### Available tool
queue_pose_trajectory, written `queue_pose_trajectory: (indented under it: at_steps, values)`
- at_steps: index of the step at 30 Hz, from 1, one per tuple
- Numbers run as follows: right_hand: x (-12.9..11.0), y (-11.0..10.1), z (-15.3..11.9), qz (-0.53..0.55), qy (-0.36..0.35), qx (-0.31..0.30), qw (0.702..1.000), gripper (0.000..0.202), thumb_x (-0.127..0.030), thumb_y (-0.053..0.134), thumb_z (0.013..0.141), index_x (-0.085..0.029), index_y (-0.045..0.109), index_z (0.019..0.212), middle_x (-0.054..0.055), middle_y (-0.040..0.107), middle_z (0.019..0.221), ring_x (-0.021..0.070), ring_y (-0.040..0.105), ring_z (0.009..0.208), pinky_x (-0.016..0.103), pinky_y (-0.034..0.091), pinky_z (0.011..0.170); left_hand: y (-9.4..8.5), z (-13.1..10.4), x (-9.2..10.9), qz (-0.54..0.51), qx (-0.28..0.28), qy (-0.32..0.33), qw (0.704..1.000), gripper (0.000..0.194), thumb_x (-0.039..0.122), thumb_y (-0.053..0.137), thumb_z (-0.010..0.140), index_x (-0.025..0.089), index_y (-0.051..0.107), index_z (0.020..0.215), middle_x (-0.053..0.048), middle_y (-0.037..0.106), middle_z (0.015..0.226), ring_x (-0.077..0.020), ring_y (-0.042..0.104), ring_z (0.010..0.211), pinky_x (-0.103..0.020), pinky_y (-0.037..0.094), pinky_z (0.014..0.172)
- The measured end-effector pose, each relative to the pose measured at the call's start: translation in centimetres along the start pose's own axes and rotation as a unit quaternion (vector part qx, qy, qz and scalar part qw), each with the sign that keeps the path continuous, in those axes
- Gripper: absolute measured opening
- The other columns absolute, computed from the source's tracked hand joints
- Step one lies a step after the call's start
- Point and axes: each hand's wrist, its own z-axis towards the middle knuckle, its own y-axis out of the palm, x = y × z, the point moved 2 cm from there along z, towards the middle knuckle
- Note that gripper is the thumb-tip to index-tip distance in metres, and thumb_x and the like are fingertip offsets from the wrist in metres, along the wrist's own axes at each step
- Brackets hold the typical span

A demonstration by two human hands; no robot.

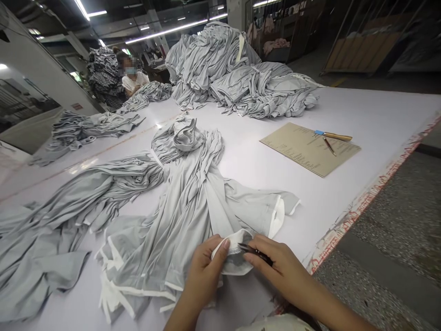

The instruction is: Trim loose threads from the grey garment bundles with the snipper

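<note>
At the near edge of the table, my left hand (208, 264) pinches the white-trimmed hem of a grey garment (189, 202), thumb on top. Dark thread snips (257, 253) are gripped in my right hand (275, 262), their tips against the stitched seam of the trim (235, 243) beside my left thumb. Part of the trim loops up between both hands. The garment belongs to a bunched heap of grey pieces with white edges, spread out to the left and away from me.
A brown card sheet (296, 154) lies to the right, with a wooden-handled tool (333, 136) and a pen (330, 146) on it. Large grey garment piles (213, 59) stand at the back of the white table (241, 151). A masked person (134, 82) is at the far left.
</note>
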Motion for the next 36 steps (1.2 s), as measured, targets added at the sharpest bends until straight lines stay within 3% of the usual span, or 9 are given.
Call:
queue_pose_trajectory:
  at_steps: [9,12,14,17,20,23,27,32,36]
  values:
    - [0.0,0.5,0.0,-0.004,-0.026,0.022,0.999,0.023,-0.028,0.045,0.096,-0.022,0.057,0.078,-0.002,0.057,0.076,0.0151,0.058,0.072,0.023,0.043,0.063,0.5,-0.2,0.5,0.047,-0.023,-0.001,0.999,0.036,0.039,0.046,0.091,0.018,0.057,0.065,0.002,0.042,0.064,-0.0150,0.043,0.063,-0.025,0.035,0.060]
    - [1.5,-0.6,0.1,-0.031,-0.005,0.063,0.997,0.022,-0.036,0.048,0.095,-0.023,0.057,0.079,-0.003,0.058,0.073,0.0147,0.060,0.067,0.022,0.045,0.059,-2.2,-0.9,-0.7,0.188,-0.033,0.028,0.981,0.027,0.032,0.043,0.089,0.018,0.065,0.084,-0.003,0.054,0.075,-0.0195,0.053,0.073,-0.029,0.041,0.069]
    - [3.3,-2.2,0.2,-0.047,0.024,0.112,0.992,0.023,-0.040,0.046,0.095,-0.023,0.057,0.085,-0.002,0.060,0.075,0.0163,0.061,0.068,0.023,0.048,0.060,-6.0,-1.6,-2.1,0.324,0.035,0.010,0.946,0.026,0.026,0.044,0.082,0.017,0.067,0.090,-0.007,0.058,0.085,-0.0242,0.057,0.082,-0.034,0.043,0.076]
    - [6.7,-5.3,0.6,-0.087,0.070,0.204,0.973,0.024,-0.042,0.044,0.094,-0.022,0.057,0.100,0.005,0.065,0.094,0.0236,0.063,0.089,0.031,0.049,0.074,-12.0,-2.7,-4.0,0.499,0.194,-0.123,0.836,0.032,0.021,0.039,0.078,0.017,0.070,0.082,-0.012,0.058,0.087,-0.0308,0.057,0.089,-0.042,0.044,0.078]
    - [9.5,-7.4,1.5,-0.138,0.089,0.243,0.956,0.031,-0.035,0.044,0.091,-0.023,0.055,0.117,0.009,0.062,0.112,0.0275,0.062,0.097,0.036,0.048,0.077,-13.8,-2.9,-4.3,0.585,0.254,-0.176,0.750,0.036,0.022,0.036,0.083,0.018,0.070,0.094,-0.015,0.059,0.100,-0.0360,0.056,0.098,-0.045,0.045,0.073]
    - [10.8,-7.9,2.9,-0.178,0.072,0.213,0.958,0.032,-0.025,0.050,0.084,-0.026,0.060,0.115,0.006,0.058,0.117,0.0228,0.063,0.082,0.032,0.047,0.066,-11.1,-1.9,-3.1,0.602,0.307,-0.039,0.736,0.032,0.024,0.038,0.085,0.015,0.066,0.100,-0.016,0.058,0.105,-0.0358,0.055,0.097,-0.047,0.046,0.074]
    - [9.8,-7.7,3.7,-0.189,0.034,0.179,0.965,0.021,-0.018,0.053,0.079,-0.024,0.064,0.096,0.004,0.056,0.114,0.0152,0.057,0.064,0.028,0.043,0.058,-4.7,-0.5,-1.7,0.464,0.224,0.149,0.844,0.024,0.027,0.044,0.088,0.016,0.059,0.103,-0.014,0.057,0.105,-0.0300,0.056,0.100,-0.046,0.046,0.084]
    - [4.2,-5.4,2.2,-0.116,-0.021,0.128,0.985,0.008,-0.021,0.050,0.086,-0.022,0.058,0.089,0.006,0.054,0.110,0.0157,0.058,0.071,0.024,0.042,0.049,2.0,0.5,-0.7,0.313,0.060,0.160,0.934,0.036,0.025,0.055,0.084,0.021,0.049,0.119,-0.014,0.054,0.120,-0.0283,0.054,0.110,-0.043,0.047,0.087]
    - [0.2,-1.7,0.4,0.000,-0.050,0.050,0.998,0.009,-0.015,0.048,0.085,-0.023,0.054,0.084,0.003,0.053,0.094,0.0134,0.055,0.069,0.018,0.037,0.043,3.4,1.6,-0.6,0.241,0.088,0.166,0.952,0.044,0.013,0.058,0.068,0.017,0.051,0.110,-0.012,0.060,0.103,-0.0296,0.057,0.099,-0.045,0.046,0.085]
